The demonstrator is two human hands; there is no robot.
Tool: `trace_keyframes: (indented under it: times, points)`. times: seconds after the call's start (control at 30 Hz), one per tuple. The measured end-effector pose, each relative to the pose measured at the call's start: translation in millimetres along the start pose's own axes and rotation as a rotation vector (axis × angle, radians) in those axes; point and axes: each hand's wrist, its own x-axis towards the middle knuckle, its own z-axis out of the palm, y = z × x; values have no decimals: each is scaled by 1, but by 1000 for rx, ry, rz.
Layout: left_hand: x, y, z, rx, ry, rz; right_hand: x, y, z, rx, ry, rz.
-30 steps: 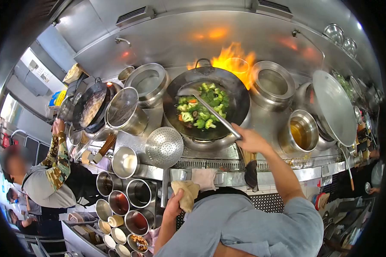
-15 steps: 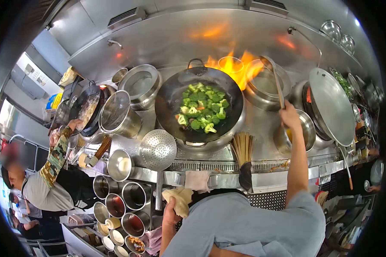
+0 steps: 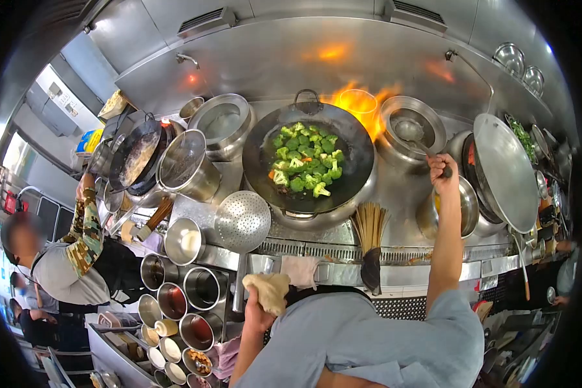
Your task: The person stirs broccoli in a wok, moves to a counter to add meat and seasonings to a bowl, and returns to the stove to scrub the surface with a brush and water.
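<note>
My right hand (image 3: 442,173) is closed around the handle of a ladle (image 3: 423,148). The ladle's bowl rests down inside a steel pot (image 3: 435,118) behind and right of the wok. My left hand (image 3: 257,313) grips a folded beige cloth (image 3: 268,292) near my body, at the stove's front edge. Between and beyond my hands sits a big black wok (image 3: 263,159), touched by neither. Broccoli florets (image 3: 307,157) lie in it, with a few orange pieces among them. A perforated strainer (image 3: 242,222) lies left of the wok, its handle pointing toward me.
Flames (image 3: 359,110) rise behind the wok's right side. A bamboo brush (image 3: 370,234) stands at the front. Seasoning containers (image 3: 197,331) crowd the lower left. A large wok (image 3: 506,171) leans at right. At left, a co-worker (image 3: 71,271) reaches toward another pan (image 3: 136,161).
The ladle has swung down from above the flames and its bowl is now inside the back-right pot. My left hand still holds the cloth. The co-worker's hand has drawn back from the pan.
</note>
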Motion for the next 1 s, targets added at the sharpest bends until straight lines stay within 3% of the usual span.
trace_keyframes:
  times: [0.13,0.17,0.3,0.33,0.43,0.5,0.63,0.73,0.87,0.97,1.0]
  points:
    - [58,16,24,-31,-206,-73,-44,20,16,50,-143,95]
    - [82,15,40,-28,-60,-58,-61,27,26,49,-176,104]
    - [174,33,105,133,-82,0,-122,71,53,85,-268,159]
    - [178,40,143,253,165,52,-132,82,54,93,-314,177]
    - [233,20,111,345,200,135,-155,111,59,5,-343,211]
    - [226,17,111,371,190,271,-159,131,58,-96,-291,221]
    - [206,16,125,392,260,328,-181,184,72,-1043,-76,20]
    - [207,22,128,402,286,311,-191,217,70,-1363,-104,29]
    - [213,16,129,358,269,381,-188,235,48,-992,-236,173]
    - [207,18,124,404,198,389,-162,236,37,-1125,-200,219]
    - [220,17,116,424,186,410,-162,239,32,-1251,-224,139]
